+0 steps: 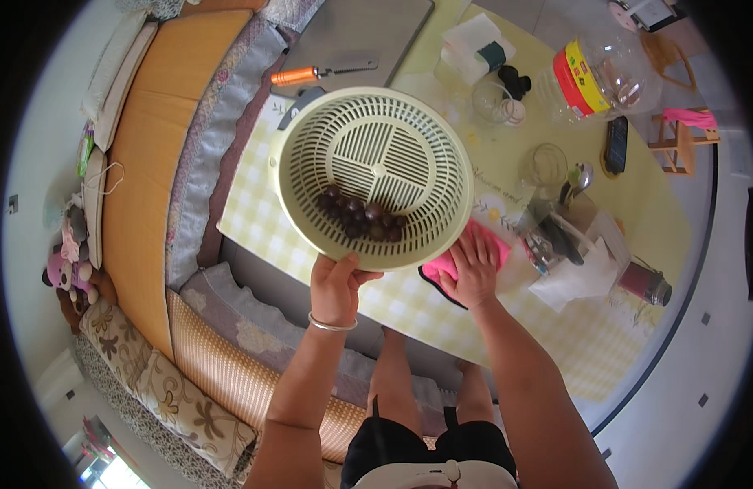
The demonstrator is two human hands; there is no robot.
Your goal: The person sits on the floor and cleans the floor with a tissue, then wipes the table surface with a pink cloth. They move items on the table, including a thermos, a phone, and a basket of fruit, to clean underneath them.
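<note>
My left hand [335,287] grips the near rim of a pale green plastic colander [450,175], thumb over the edge and the other fingers partly hidden beneath. Tilted toward me, the colander holds a small bunch of dark purple grapes [362,217] lying along its near side. To the right, my right hand [474,265] lies flat with its fingers stretched over a bright pink cloth [497,244] with a dark edge. The cloth rests on the checked tablecloth [401,314], partly behind the colander's rim.
Beyond the colander are a grey board [344,37] and an orange-handled peeler or knife [299,77]. Rightward stand a large clear plastic jar [604,77], glass cups [547,163], a utensil holder [555,236], white paper [576,277] and a thermos [645,284]. A sofa [148,171] runs along the left.
</note>
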